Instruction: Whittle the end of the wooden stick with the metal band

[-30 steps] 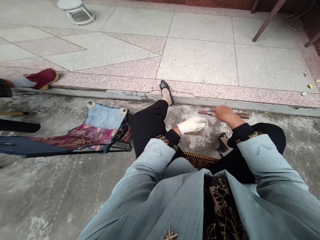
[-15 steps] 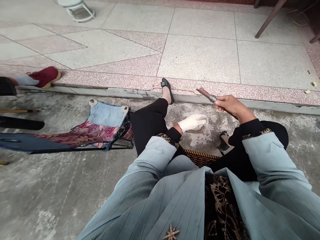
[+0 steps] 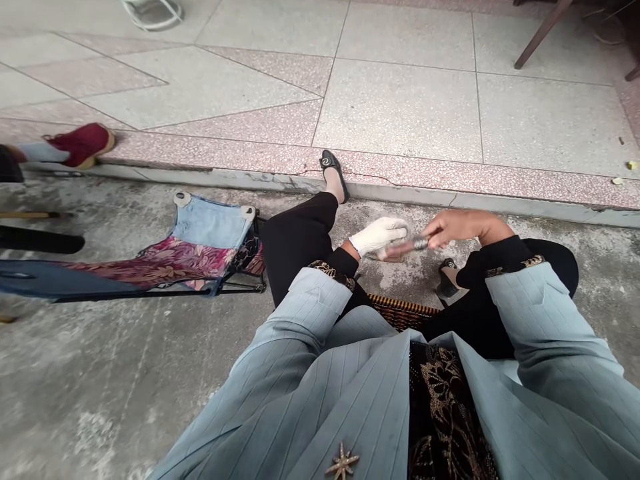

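Where hands [image 3: 453, 227] nearly meet, one grips a stick [image 3: 401, 249].

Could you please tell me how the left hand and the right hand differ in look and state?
The left hand wears a white glove, but the right hand is bare. The right hand grips a brown, stick-like tool; whether the left hand holds something is hard to tell. Both come out of light blue-grey sleeves.

the blurred stick [image 3: 401, 249] seems to block the gap between left hand [image 3: 381, 235] and right hand [image 3: 453, 227]; room opens forward over the step [image 3: 425, 171].
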